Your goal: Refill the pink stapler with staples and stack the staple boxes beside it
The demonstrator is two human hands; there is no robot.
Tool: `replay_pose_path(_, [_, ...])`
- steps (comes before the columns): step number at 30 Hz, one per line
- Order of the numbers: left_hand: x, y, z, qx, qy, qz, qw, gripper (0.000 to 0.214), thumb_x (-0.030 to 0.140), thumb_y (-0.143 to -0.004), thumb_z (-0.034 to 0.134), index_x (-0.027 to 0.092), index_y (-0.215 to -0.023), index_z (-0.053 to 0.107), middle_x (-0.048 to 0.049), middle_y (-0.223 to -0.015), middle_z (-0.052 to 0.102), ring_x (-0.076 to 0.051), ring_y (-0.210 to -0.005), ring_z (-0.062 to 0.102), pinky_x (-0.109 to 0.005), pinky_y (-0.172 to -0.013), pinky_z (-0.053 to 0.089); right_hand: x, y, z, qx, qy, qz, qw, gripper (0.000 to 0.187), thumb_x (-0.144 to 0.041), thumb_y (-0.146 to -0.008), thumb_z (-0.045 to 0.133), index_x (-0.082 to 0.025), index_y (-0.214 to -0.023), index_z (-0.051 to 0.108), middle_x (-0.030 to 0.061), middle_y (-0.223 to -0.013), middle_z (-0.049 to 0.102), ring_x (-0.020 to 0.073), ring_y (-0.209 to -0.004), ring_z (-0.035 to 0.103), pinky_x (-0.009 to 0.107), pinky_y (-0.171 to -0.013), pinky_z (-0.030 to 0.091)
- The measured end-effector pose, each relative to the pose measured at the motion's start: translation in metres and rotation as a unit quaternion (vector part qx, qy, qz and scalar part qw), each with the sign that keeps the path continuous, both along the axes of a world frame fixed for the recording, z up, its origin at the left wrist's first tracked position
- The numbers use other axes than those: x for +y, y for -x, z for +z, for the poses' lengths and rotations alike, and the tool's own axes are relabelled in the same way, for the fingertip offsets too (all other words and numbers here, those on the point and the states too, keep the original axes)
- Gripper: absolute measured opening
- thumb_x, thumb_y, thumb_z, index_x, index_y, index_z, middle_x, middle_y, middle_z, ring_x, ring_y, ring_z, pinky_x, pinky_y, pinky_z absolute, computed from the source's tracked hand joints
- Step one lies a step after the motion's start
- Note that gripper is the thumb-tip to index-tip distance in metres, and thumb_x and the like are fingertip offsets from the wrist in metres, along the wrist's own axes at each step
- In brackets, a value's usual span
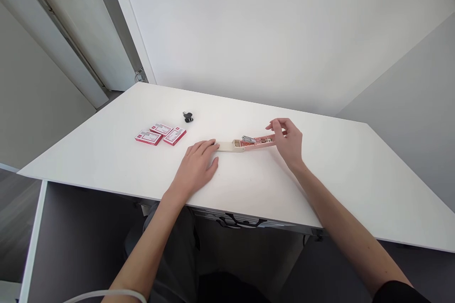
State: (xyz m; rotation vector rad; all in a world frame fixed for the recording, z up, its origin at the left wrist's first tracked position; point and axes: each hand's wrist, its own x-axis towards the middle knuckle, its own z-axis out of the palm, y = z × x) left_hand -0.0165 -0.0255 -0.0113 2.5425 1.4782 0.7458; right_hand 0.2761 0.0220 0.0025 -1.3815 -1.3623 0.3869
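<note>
A stapler [231,147] lies unfolded on the desk, its cream base to the left and its pink upper arm [259,144] swung out to the right with the inside facing up. A small metal piece [249,139] sticks up at a slant from the pink arm. The fingers of my left hand [199,163] press on the base's left end, with the thumb apart on the near side. My right hand [289,142] is closed at the pink arm's far end, its fingers bent; the hand partly hides that end.
Three red-and-white small boxes [174,136] lie together on the left of the white desk [337,165]. Behind them is a black clip-like object [188,117]. A white wall [249,33] rises along the desk's back edge. Black handles [245,220] show below the front edge.
</note>
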Motion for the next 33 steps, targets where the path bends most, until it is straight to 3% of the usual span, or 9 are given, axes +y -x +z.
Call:
replay_pose_path(4, [0.000,0.000,0.000,0.001,0.005,0.004,1.000,0.043,0.032,-0.105,0.044,0.023,-0.143,0.062,-0.0086,-0.155,0.060,-0.030,-0.144,0.053,-0.054,-0.120,0.044,0.005,-0.006,0.001,0.146,0.127,0.068,0.979,0.048,-0.070,-0.093,0.066,-0.022,-0.095,0.069,0.0104,-0.099,0.082,0.0248,-0.081,0.078,0.030,-0.051,0.046])
replay_pose_path(8, [0.000,0.000,0.000,0.007,0.007,0.005,1.000,0.043,0.032,-0.105,0.044,0.021,-0.143,0.062,-0.0083,-0.157,0.059,-0.030,-0.145,0.052,-0.053,-0.121,0.043,0.006,-0.006,0.006,0.225,0.128,0.119,0.959,0.050,-0.071,-0.086,0.074,-0.022,-0.090,0.069,0.0125,-0.102,0.082,0.0284,-0.087,0.080,0.030,-0.049,0.048])
replay_pose_path(12, [0.000,0.000,0.001,0.003,0.012,0.000,1.000,0.045,0.031,-0.104,0.045,0.021,-0.146,0.057,-0.0094,-0.154,0.061,-0.031,-0.144,0.052,-0.054,-0.119,0.044,0.001,-0.002,0.012,0.211,0.077,0.170,0.959,0.044,-0.066,-0.088,0.076,-0.025,-0.102,0.068,0.0099,-0.110,0.080,0.0309,-0.107,0.078,0.035,-0.067,0.058])
replay_pose_path(16, [-0.001,-0.001,0.003,-0.003,0.022,-0.008,1.000,0.050,0.028,-0.104,0.045,0.017,-0.152,0.049,-0.0121,-0.148,0.065,-0.030,-0.143,0.053,-0.052,-0.118,0.045,-0.007,0.006,0.015,0.171,0.053,0.231,0.956,0.044,-0.055,-0.086,0.083,-0.029,-0.118,0.067,0.0076,-0.117,0.079,0.0304,-0.124,0.071,0.040,-0.082,0.061])
replay_pose_path(22, [-0.005,0.000,0.010,-0.014,0.059,-0.059,0.996,0.050,0.023,-0.103,0.042,0.024,-0.153,0.048,-0.0089,-0.147,0.064,-0.029,-0.141,0.053,-0.050,-0.116,0.047,-0.014,0.012,0.014,0.141,0.044,0.269,0.952,0.039,-0.052,-0.088,0.082,-0.029,-0.118,0.072,0.0064,-0.118,0.077,0.0276,-0.119,0.070,0.051,-0.104,0.059])
replay_pose_path(25, [-0.005,0.000,0.011,-0.019,0.078,-0.085,0.993,0.050,0.021,-0.104,0.040,0.027,-0.153,0.049,-0.0062,-0.150,0.062,-0.027,-0.141,0.053,-0.049,-0.117,0.046,-0.016,0.014,0.013,0.126,0.059,0.281,0.949,0.039,-0.051,-0.087,0.083,-0.030,-0.119,0.073,0.0068,-0.119,0.077,0.0277,-0.116,0.070,0.049,-0.100,0.062])
replay_pose_path(29, [-0.006,0.000,0.011,-0.022,0.084,-0.095,0.992,0.051,0.020,-0.104,0.039,0.028,-0.154,0.048,-0.0048,-0.153,0.060,-0.026,-0.141,0.052,-0.049,-0.119,0.044,-0.018,0.016,0.010,0.138,0.087,0.295,0.941,0.045,-0.053,-0.085,0.084,-0.031,-0.122,0.073,0.0079,-0.121,0.076,0.0297,-0.118,0.067,0.043,-0.078,0.069])
replay_pose_path(33, [-0.006,-0.001,0.011,-0.027,0.083,-0.097,0.991,0.052,0.019,-0.104,0.040,0.028,-0.155,0.048,-0.0048,-0.152,0.061,-0.026,-0.141,0.053,-0.050,-0.118,0.045,-0.019,0.019,0.008,0.137,0.100,0.304,0.937,0.048,-0.053,-0.085,0.085,-0.031,-0.125,0.073,0.0080,-0.120,0.077,0.0285,-0.113,0.070,0.042,-0.080,0.068])
